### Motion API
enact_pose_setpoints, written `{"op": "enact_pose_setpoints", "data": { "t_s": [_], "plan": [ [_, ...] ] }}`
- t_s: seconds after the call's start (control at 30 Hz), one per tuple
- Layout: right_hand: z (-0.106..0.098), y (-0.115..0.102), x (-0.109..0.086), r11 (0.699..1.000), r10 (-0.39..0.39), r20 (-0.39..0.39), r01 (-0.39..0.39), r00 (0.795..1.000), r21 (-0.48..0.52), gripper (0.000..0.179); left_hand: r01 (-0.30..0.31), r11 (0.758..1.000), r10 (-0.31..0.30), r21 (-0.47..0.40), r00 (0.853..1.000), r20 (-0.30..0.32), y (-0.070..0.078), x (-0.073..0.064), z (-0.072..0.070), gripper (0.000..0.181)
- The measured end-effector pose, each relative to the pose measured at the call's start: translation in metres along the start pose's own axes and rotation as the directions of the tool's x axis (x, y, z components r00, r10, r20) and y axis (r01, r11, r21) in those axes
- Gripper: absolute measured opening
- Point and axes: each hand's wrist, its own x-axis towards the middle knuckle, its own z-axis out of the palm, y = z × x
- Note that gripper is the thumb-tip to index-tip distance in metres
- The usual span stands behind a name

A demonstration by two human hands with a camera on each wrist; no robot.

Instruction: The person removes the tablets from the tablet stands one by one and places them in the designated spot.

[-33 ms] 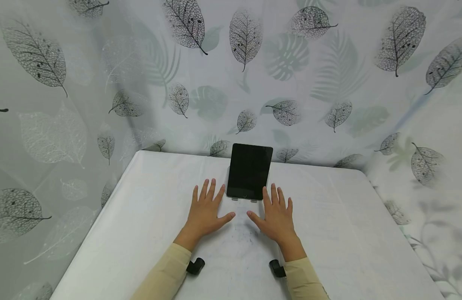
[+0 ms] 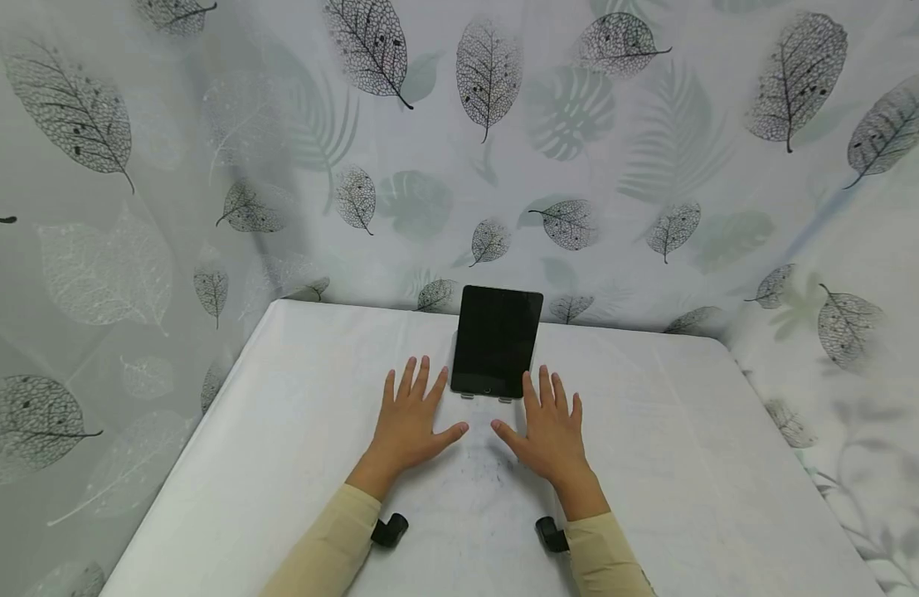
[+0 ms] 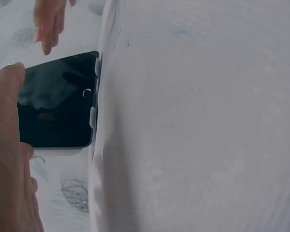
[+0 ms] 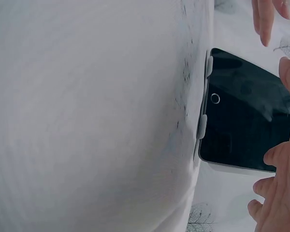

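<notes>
A black tablet (image 2: 497, 342) with a dark screen leans upright on a stand near the far edge of the table. Two small grey stand hooks (image 4: 203, 126) hold its lower edge, beside the round home button. My left hand (image 2: 409, 421), palm down with fingers spread, is in front of the tablet's left side. On the other side my right hand (image 2: 552, 431) has its fingers spread likewise, the index fingertip overlapping the tablet's lower right corner in the head view. Both thumbs point inward, apart from each other. Neither hand holds anything.
A white cloth covers the table (image 2: 676, 464). Leaf-printed curtains (image 2: 444, 166) hang behind the table and along its sides. A small black device (image 2: 390, 531) is at the left wrist, with a similar black device (image 2: 552, 535) at the right wrist.
</notes>
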Motion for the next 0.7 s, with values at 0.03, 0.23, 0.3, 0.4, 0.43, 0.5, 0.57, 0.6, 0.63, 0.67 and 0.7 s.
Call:
{"op": "enact_pose_setpoints", "data": {
  "t_s": [0.03,0.23,0.3,0.4,0.43,0.5,0.57,0.6,0.63,0.67,0.7],
  "plan": [
    [0.000,0.000,0.000,1.000,0.002,-0.002,-0.002,1.000,0.005,0.103,0.003,1.000,-0.003,-0.012,1.000,0.005,0.000,0.000,0.000,0.096],
    [0.002,-0.001,0.005,0.996,0.005,-0.059,0.001,0.998,0.093,0.099,0.024,0.987,-0.022,-0.157,1.000,0.014,0.000,0.005,0.005,0.095],
    [0.002,0.000,0.008,0.990,0.010,-0.082,0.002,0.997,0.141,0.096,0.028,0.969,-0.029,-0.247,1.000,0.001,0.001,0.008,0.007,0.093],
    [0.004,0.001,0.013,0.975,0.035,-0.111,-0.009,0.993,0.220,0.091,0.020,0.915,-0.035,-0.404,0.999,-0.030,0.002,0.012,0.009,0.091],
    [0.005,0.001,0.014,0.967,0.048,-0.117,-0.017,0.992,0.254,0.089,0.018,0.885,-0.040,-0.466,0.999,-0.037,0.003,0.013,0.009,0.090],
    [0.007,0.003,0.017,0.946,0.077,-0.127,-0.032,0.989,0.322,0.086,0.037,0.821,-0.060,-0.570,0.998,-0.021,0.003,0.015,0.012,0.091],
    [0.010,0.006,0.020,0.918,0.101,-0.132,-0.041,0.986,0.394,0.084,0.055,0.750,-0.078,-0.659,0.997,-0.005,0.004,0.017,0.015,0.092],
    [0.011,0.007,0.021,0.903,0.107,-0.134,-0.040,0.985,0.428,0.083,0.063,0.712,-0.088,-0.699,0.996,0.001,0.005,0.018,0.016,0.092],
    [0.013,0.008,0.022,0.889,0.113,-0.135,-0.040,0.984,0.456,0.083,0.074,0.681,-0.099,-0.729,0.995,0.008,0.006,0.019,0.018,0.091],
    [0.014,0.009,0.024,0.876,0.120,-0.134,-0.041,0.984,0.480,0.082,0.076,0.657,-0.107,-0.750,0.994,0.007,0.006,0.020,0.020,0.090],
    [0.016,0.010,0.025,0.864,0.126,-0.134,-0.042,0.983,0.502,0.081,0.071,0.632,-0.110,-0.771,0.994,0.001,0.007,0.021,0.021,0.089]
  ]
}}
